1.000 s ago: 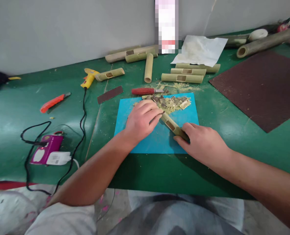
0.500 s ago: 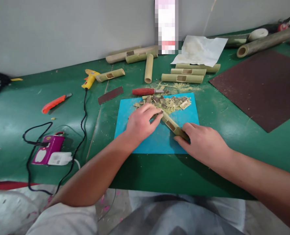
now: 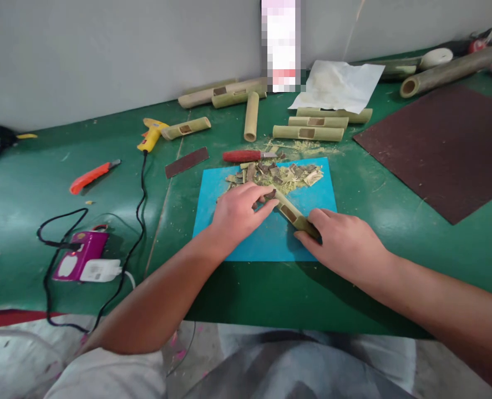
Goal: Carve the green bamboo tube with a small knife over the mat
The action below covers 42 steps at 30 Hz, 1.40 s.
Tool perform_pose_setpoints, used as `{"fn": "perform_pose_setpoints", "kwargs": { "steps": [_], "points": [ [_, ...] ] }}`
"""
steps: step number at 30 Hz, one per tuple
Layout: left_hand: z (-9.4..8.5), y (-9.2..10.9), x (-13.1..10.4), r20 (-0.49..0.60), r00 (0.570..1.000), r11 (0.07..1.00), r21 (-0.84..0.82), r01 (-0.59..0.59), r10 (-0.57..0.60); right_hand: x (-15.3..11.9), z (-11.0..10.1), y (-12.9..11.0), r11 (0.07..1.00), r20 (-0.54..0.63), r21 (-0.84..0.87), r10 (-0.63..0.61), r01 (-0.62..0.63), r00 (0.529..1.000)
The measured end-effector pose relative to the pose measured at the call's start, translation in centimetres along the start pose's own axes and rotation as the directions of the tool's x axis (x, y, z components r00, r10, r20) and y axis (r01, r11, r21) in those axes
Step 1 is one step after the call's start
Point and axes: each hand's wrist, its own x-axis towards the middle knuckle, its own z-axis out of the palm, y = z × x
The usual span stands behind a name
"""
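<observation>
A short bamboo tube point(image 3: 299, 221) with a rectangular opening cut in its side slants over a blue sheet point(image 3: 254, 246). My right hand point(image 3: 345, 238) is closed around its near end. At the far end, my left hand point(image 3: 239, 208) pinches a small dark brown piece of sandpaper point(image 3: 271, 194) against the tube. My left fingers partly cover both the sandpaper and that end. Beyond my hands, bamboo chips and dust point(image 3: 287, 176) are heaped on the sheet. A red-handled carving knife point(image 3: 241, 155) lies just behind the heap.
Several cut bamboo tubes point(image 3: 308, 133) lie toward the wall. To the left are a yellow glue gun point(image 3: 146, 143), an orange utility knife point(image 3: 90, 178), a sandpaper strip point(image 3: 186, 162) and a purple power strip point(image 3: 83, 255) with cords. A large dark brown sheet point(image 3: 445, 158) lies right.
My left hand has shifted slightly with the sandpaper at the tube's far end. My right hand keeps its grip on the near end.
</observation>
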Motion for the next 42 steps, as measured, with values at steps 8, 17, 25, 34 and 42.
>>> {"fn": "perform_pose_setpoints", "kwargs": {
  "steps": [8, 17, 25, 34, 42],
  "points": [
    [-0.2, 0.2, 0.1, 0.04, 0.986, 0.98, -0.114, 0.163, -0.159, -0.1, 0.1, 0.0, 1.0, -0.006, -0.003, -0.01, 0.01, 1.0],
    [0.1, -0.3, 0.2, -0.045, 0.998, 0.992, -0.123, 0.029, -0.035, 0.0, -0.1, 0.0, 1.0, 0.001, 0.008, -0.004, 0.004, 1.0],
    [0.0, -0.1, 0.1, -0.022, 1.0, 0.993, -0.12, -0.007, 0.005, 0.0, -0.2, 0.0, 1.0, -0.002, 0.011, 0.0, 0.0, 1.0],
    [0.4, -0.5, 0.4, -0.051, 0.998, 0.996, -0.081, -0.035, 0.031, 0.0, -0.2, 0.1, 1.0, 0.01, 0.022, 0.0, 0.0, 1.0],
    [1.1, -0.3, 0.4, -0.048, 0.985, 0.984, -0.062, -0.168, 0.165, 0.0, 0.0, 0.0, 1.0, 0.001, 0.006, -0.002, 0.002, 1.0]
  ]
}}
